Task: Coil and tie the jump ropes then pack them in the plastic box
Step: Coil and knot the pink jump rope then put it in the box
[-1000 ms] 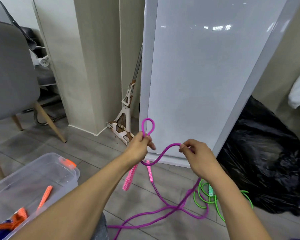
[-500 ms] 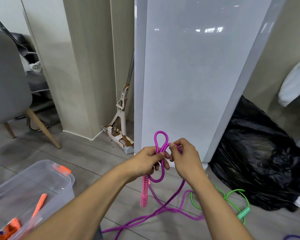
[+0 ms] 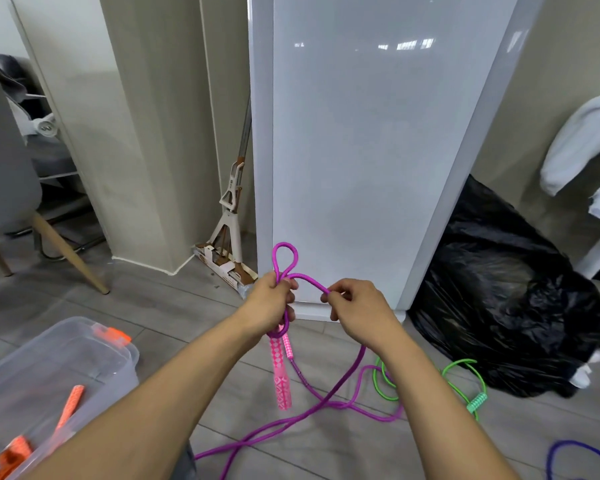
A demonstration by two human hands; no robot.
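Hands apart again; magenta rope (image 3: 309, 279) looped, taut between.

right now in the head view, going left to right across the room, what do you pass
plastic box → mop → left hand → right hand → green jump rope → black bag. The purple jump rope, held by both hands, spreads too widely to place.

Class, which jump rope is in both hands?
The magenta rope with pink handles; green rope lies on the floor, orange rope in the clear plastic box.
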